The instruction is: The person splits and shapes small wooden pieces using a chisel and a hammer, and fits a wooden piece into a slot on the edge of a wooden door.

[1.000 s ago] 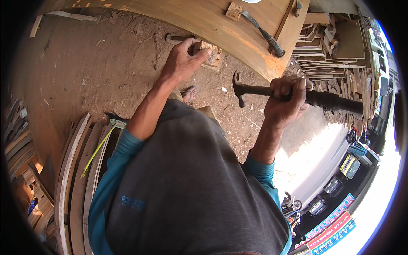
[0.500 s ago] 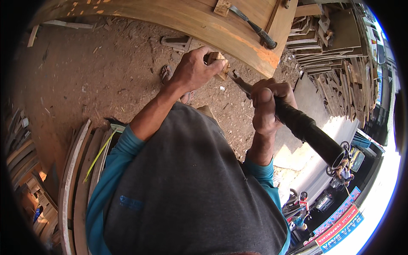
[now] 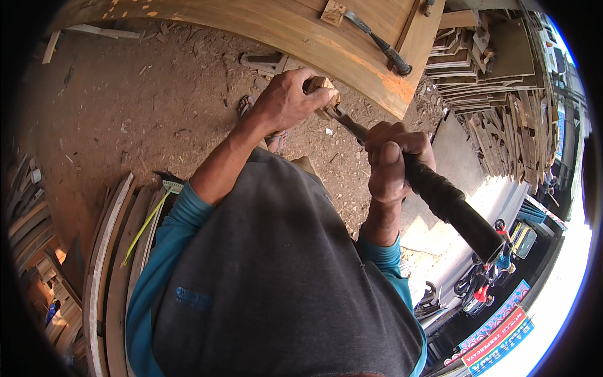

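Note:
My left hand is closed round a small wooden block, fingers and thumb pinching its sides beyond my lap. My right hand grips a long tool with a thick black handle, ribbed or wrapped along its length. The handle's round end points down to the right. The tool's narrow metal end reaches up left to the block and appears to touch it. What kind of tool it is, I cannot tell. My left fingertips are partly hidden behind the block.
A large wooden panel spans the top, bearing a dark-handled tool and a small wood piece. Stacked boards stand right, long planks lower left. Wood scraps litter the dirt floor. Motorbikes are on the road.
The tool's metal end has moved slightly up left, against the block. My right hand has shifted a little left with it, and the handle's end has dropped. My left hand stays about still.

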The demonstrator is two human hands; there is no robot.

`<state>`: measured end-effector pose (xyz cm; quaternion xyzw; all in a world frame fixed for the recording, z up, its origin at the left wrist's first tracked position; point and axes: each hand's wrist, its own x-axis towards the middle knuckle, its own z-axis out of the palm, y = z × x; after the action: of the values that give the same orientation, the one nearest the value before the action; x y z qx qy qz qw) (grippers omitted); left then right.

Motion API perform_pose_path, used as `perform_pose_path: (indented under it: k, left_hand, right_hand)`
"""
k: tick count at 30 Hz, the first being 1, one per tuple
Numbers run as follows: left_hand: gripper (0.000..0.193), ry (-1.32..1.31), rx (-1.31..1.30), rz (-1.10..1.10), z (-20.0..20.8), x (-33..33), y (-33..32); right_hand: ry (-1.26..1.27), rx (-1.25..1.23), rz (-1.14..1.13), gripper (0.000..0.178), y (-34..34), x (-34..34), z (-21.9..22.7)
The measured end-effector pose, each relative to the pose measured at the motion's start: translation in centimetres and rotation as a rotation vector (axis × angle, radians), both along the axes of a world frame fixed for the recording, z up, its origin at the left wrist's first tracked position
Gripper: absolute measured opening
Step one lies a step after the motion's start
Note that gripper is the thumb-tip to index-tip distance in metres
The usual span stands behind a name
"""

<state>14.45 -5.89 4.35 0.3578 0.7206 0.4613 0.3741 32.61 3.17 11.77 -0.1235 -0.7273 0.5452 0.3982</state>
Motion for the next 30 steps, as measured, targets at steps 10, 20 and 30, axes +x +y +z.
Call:
perform_pose_path:
  k: [10,20,30]
  left_hand:
    - [0.048,0.041,0.059,-0.166,0.3,-0.7,-0.8]
    - [0.056,0.228,0.3,-0.203,-2.3,-0.1,-2.2]
    - [0.034,-0.095,0.064,-0.072,-2.2,0.8,-2.4]
  right_hand:
    - [0.119,-0.213,0.069,0.026,0.6,-0.1,0.5]
    - [0.046,-0.427,0.062,0.026,2.8,0.2,0.9]
    - [0.183,-0.295,0.121,0.027,0.5,0.3,0.1]
